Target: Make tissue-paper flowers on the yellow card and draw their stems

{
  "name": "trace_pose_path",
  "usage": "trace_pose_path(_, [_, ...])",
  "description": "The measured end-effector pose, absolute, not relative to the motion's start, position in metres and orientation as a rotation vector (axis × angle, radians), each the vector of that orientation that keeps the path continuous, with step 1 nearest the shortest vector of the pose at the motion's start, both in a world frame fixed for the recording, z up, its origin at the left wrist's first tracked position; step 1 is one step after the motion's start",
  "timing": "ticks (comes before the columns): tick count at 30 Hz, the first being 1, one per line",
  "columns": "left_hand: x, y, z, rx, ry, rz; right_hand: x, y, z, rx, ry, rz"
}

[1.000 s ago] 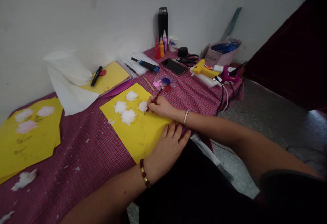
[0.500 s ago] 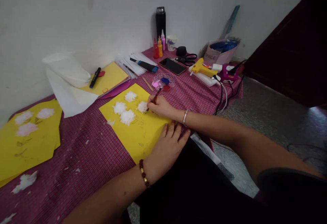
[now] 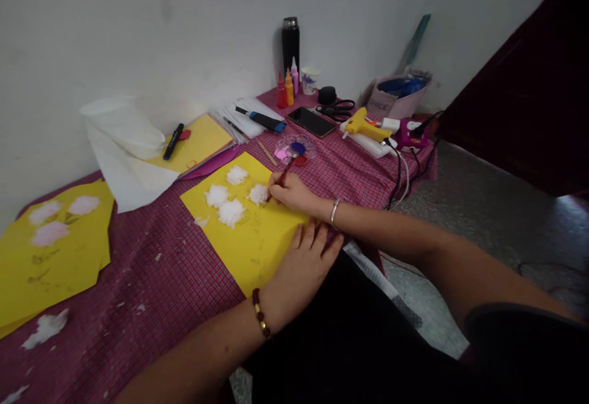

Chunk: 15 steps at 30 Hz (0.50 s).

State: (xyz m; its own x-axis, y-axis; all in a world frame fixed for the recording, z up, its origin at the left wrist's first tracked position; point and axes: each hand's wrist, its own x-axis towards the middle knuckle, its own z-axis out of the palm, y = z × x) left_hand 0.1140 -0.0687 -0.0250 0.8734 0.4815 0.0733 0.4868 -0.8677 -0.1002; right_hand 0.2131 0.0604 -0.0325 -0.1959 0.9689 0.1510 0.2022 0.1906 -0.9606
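**Brush to tissue flower on yellow sheet**

Right hand (image 3: 294, 194) pinched shut on thin red brush (image 3: 281, 178), fingers together round the shaft, tip down at right edge of nearest-right white tissue tuft (image 3: 258, 194). Left hand (image 3: 301, 269) laid flat on near right corner of yellow sheet (image 3: 251, 232), fingers straight and slightly apart, gripping nothing; bead bracelet at that wrist, silver bangle at the other. Sheet lying near centre of red checked cloth (image 3: 161, 281), w/ four white tufts in its far half, brush tip just right of them. Just beyond brush hand, small clear paint palette (image 3: 297, 146) w/ pink, blue & red wells, wooden stick (image 3: 267, 151) beside it. Farther back: phone (image 3: 313, 121), scissors (image 3: 338, 109), yellow glue gun (image 3: 363, 125) on white block, pink device w/ cables at right table edge. At far wall, black flask (image 3: 290, 45), three small colour bottles (image 3: 288, 88), white cup. Left: second yellow sheet (image 3: 50, 250) w/ pinkish tufts, white paper (image 3: 124, 146), black marker (image 3: 173, 140) on stacked yellow card. Scraps of white tissue scattered near left on cloth
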Motion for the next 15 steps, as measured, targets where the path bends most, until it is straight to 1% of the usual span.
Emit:
trace_pose_path(4, [0.1142, -0.0688, -0.0268, -2.927, -0.770, -0.080, 0.2116, 0.0579, -0.0302, -1.088, -1.646, 1.145])
trace_pose_path(15, [0.1141, -0.0687, -0.0270, -2.905, -0.758, -0.050, 0.2115, 0.0610, -0.0368, -1.039, -1.680, 1.132])
